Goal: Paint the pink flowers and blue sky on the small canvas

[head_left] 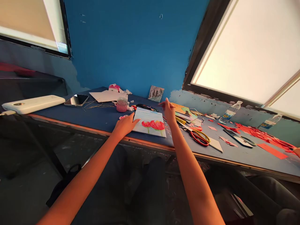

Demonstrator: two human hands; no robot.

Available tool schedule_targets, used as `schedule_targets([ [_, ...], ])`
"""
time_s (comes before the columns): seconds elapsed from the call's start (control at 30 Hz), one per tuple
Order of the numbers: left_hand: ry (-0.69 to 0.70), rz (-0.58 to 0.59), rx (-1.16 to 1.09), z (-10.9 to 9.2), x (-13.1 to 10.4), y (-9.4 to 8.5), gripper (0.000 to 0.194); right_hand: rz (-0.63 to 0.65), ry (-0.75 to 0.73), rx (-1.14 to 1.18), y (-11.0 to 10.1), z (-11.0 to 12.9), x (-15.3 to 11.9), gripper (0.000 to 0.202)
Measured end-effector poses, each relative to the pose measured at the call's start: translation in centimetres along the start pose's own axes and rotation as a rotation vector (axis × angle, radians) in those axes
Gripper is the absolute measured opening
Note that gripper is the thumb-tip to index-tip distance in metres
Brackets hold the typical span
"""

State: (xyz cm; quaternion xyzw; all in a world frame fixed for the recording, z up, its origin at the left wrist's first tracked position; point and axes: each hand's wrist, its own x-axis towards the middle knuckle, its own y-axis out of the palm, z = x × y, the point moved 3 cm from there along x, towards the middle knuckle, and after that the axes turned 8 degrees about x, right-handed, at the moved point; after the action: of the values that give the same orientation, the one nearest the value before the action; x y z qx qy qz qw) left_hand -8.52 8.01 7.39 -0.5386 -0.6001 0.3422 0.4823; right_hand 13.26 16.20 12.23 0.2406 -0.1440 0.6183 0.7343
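A small canvas (pixel 145 117) painted with red flowers and green stems on pale blue lies near the table's front edge. My left hand (pixel 125 126) holds its left edge, with the thumb on the painted face. Above the canvas's right side, my right hand (pixel 169 111) is closed around a thin reddish paintbrush (pixel 161 104), its tip pointing left. Just behind the canvas sits a dark paint palette (pixel 150 108), partly hidden. A jar of pink water (pixel 122 105) stands to the left, beside crumpled tissue (pixel 130 107).
Scissors (pixel 199 137) with red and yellow handles lie on the right, near red paper scraps (pixel 253 131) and a water bottle (pixel 231 112). A phone (pixel 77 100) and a white power bank (pixel 35 104) lie left. Another person's hand (pixel 297 152) shows at the right edge.
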Motion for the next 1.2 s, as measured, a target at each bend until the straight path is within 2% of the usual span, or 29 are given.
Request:
schedule_targets([
  [0.1,0.003,0.026,0.000,0.0,0.0,0.1,0.064,0.216,-0.156,-0.210,7.6,1.4,0.0,0.048],
  [0.2,0.030,-0.021,0.021,0.1,-0.3,0.3,0.059,0.361,-0.260,-0.453,14.5,1.6,0.3,0.054],
  [0.27,0.051,-0.073,0.057,0.1,-0.6,0.5,0.056,0.363,-0.277,-0.606,17.4,1.0,0.8,0.054],
  [0.37,0.031,-0.120,0.151,-0.1,-1.0,0.6,0.051,0.439,-0.160,-0.786,19.4,-0.8,1.8,0.050],
  [0.47,0.024,-0.110,0.203,-0.5,-1.2,0.5,0.050,0.530,-0.043,-0.829,19.9,-2.1,2.3,0.058],
  [0.53,0.041,-0.105,0.201,-0.7,-1.2,0.3,0.049,0.487,-0.052,-0.838,19.9,-2.1,2.5,0.064],
  [0.6,0.035,-0.096,0.194,-0.7,-1.2,0.2,0.048,0.470,-0.080,-0.877,20.0,-2.0,2.6,0.061],
  [0.67,0.023,-0.086,0.189,-0.7,-1.3,0.2,0.047,0.526,-0.102,-0.897,20.3,-1.8,2.4,0.057],
  [0.77,0.029,-0.107,0.165,-0.6,-1.2,0.3,0.048,0.591,-0.136,-0.851,20.2,-1.3,1.7,0.065],
  [0.9,0.027,-0.087,0.050,0.2,-1.1,0.1,0.041,0.557,-0.260,-0.738,17.7,0.7,0.0,0.072],
  [1.0,-0.005,-0.026,-0.080,1.8,-1.4,-0.4,0.036,0.401,-0.351,-0.710,14.6,2.4,-1.6,0.071],
  [1.03,-0.027,-0.054,-0.118,2.6,-1.6,-0.6,0.038,0.344,-0.371,-0.698,13.6,2.7,-2.1,0.071],
  [1.1,-0.060,-0.213,-0.113,4.1,-1.9,-1.0,0.043,0.271,-0.385,-0.642,12.2,2.6,-2.8,0.073],
  [1.2,-0.016,-0.431,0.062,5.2,-2.1,-0.8,0.050,0.303,-0.301,-0.511,11.5,0.7,-3.2,0.076],
])
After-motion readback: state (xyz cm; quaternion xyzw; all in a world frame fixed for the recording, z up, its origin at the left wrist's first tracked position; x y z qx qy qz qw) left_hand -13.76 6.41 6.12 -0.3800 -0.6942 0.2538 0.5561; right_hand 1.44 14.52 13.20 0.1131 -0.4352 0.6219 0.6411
